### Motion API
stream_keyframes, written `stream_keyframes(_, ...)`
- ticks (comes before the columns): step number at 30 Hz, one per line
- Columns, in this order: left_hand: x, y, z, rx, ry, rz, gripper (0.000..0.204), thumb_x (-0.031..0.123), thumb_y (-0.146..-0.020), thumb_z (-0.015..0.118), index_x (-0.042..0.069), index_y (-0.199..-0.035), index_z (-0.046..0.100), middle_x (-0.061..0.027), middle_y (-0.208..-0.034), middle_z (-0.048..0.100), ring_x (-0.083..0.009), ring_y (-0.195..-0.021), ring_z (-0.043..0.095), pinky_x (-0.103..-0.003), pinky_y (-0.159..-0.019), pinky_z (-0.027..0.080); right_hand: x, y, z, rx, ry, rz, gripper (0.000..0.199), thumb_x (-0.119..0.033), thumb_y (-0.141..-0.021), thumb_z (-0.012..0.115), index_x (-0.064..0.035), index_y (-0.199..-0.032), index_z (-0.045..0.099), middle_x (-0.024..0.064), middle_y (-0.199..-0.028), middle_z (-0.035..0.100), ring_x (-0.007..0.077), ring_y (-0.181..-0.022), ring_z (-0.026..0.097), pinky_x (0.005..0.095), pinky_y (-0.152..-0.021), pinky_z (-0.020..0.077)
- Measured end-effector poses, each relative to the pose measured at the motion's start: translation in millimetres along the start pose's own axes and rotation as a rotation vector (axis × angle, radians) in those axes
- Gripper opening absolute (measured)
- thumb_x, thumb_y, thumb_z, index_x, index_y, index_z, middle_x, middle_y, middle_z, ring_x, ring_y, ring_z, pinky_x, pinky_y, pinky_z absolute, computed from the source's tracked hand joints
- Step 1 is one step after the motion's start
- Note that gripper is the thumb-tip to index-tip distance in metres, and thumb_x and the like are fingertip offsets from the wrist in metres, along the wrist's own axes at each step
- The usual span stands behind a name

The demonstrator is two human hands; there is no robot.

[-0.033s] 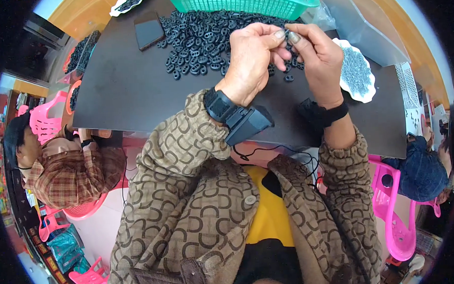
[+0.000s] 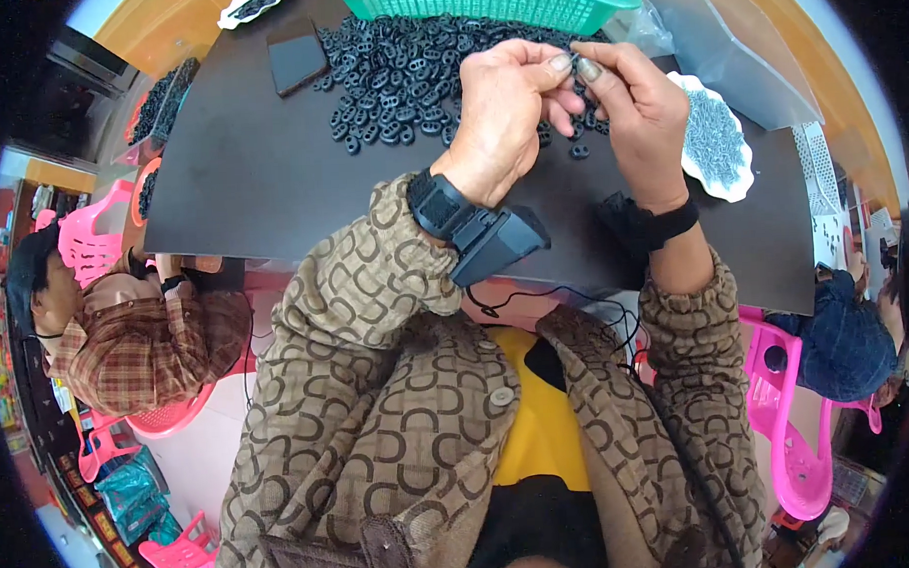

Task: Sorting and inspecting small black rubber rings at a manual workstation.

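Note:
Above the far middle of the table, my left hand (image 2: 508, 107) and my right hand (image 2: 644, 112) meet at the fingertips. Both are closed in a pinch, thumb against forefinger, around a small dark piece (image 2: 575, 63), mostly covered by the fingers. Beyond and beneath the hands spreads a heap of small black oval plastic pieces (image 2: 398, 86), many showing two holes. One loose black piece (image 2: 579, 152) lies below the hands, apart from the heap. Right of my right hand stands a white scalloped dish (image 2: 739, 186) filled with tiny silvery metal parts, too small to name.
A green plastic basket (image 2: 485, 11) stands behind the heap. A dark phone (image 2: 298, 61) lies left of it. A clear plastic bin (image 2: 737, 59) and plastic bag (image 2: 646, 29) are at the back right. Other people sit left (image 2: 126, 336) and right (image 2: 844, 325), near pink chairs.

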State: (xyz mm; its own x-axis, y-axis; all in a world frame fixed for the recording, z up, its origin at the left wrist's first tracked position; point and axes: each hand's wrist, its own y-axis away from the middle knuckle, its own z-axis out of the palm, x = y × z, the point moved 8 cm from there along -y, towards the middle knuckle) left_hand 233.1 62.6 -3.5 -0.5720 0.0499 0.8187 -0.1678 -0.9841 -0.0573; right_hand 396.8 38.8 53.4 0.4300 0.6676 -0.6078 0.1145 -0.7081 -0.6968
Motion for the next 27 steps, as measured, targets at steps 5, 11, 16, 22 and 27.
stream_keyframes(5, -4, 2, -15, 0.016, -0.043, -0.001, 0.015, 0.004, -0.121, 0.073, -0.010, -0.119, 0.078, -0.0152, -0.103, 0.081, -0.0245, -0.084, 0.082, -0.035, -0.066, 0.065, 2, 7, 7, -0.028, 0.044, -0.006, 0.018, -0.005, -0.117, 0.080, 0.0008, -0.132, 0.089, -0.0029, -0.100, 0.082, 0.0042, -0.086, 0.069, 0.0239, -0.076, 0.0556)
stream_keyframes(11, 13, -14, -42, 0.049, -0.033, 0.079, 0.019, 0.007, -0.119, 0.076, -0.011, -0.120, 0.081, -0.0209, -0.106, 0.083, -0.0308, -0.089, 0.085, -0.041, -0.070, 0.069, 57, 36, 0, -0.509, 0.340, 0.246, 0.016, -0.002, -0.103, 0.081, 0.0026, -0.119, 0.083, 0.0128, -0.102, 0.085, 0.0202, -0.092, 0.079, 0.0374, -0.088, 0.0626)
stream_keyframes(16, 10, -14, -41, 0.045, -0.006, 0.065, 0.021, 0.007, -0.118, 0.076, -0.012, -0.122, 0.083, -0.0233, -0.109, 0.084, -0.0325, -0.089, 0.086, -0.042, -0.070, 0.070, 57, 57, 18, -0.595, 0.350, 0.110, 0.018, -0.003, -0.100, 0.082, 0.0028, -0.118, 0.084, 0.0199, -0.106, 0.085, 0.0338, -0.097, 0.083, 0.0426, -0.088, 0.0637)
stream_keyframes(22, 3, -17, -40, 0.056, 0.088, 0.048, 0.016, 0.003, -0.111, 0.076, -0.012, -0.108, 0.078, -0.0224, -0.097, 0.081, -0.0288, -0.071, 0.082, -0.037, -0.053, 0.065, 72, 61, 27, -0.679, 0.363, 0.176, 0.022, -0.003, -0.097, 0.081, 0.0035, -0.118, 0.080, 0.0222, -0.108, 0.084, 0.0380, -0.097, 0.082, 0.0470, -0.087, 0.0630)
stream_keyframes(27, 1, -15, -36, 0.060, 0.064, 0.013, 0.015, 0.003, -0.110, 0.077, -0.011, -0.106, 0.079, -0.0228, -0.096, 0.081, -0.0290, -0.070, 0.081, -0.037, -0.052, 0.064, 69, 55, 29, -0.712, 0.376, 0.231, 0.020, 0.001, -0.094, 0.081, 0.0003, -0.113, 0.073, 0.0154, -0.092, 0.069, 0.0285, -0.081, 0.069, 0.0438, -0.076, 0.0554)
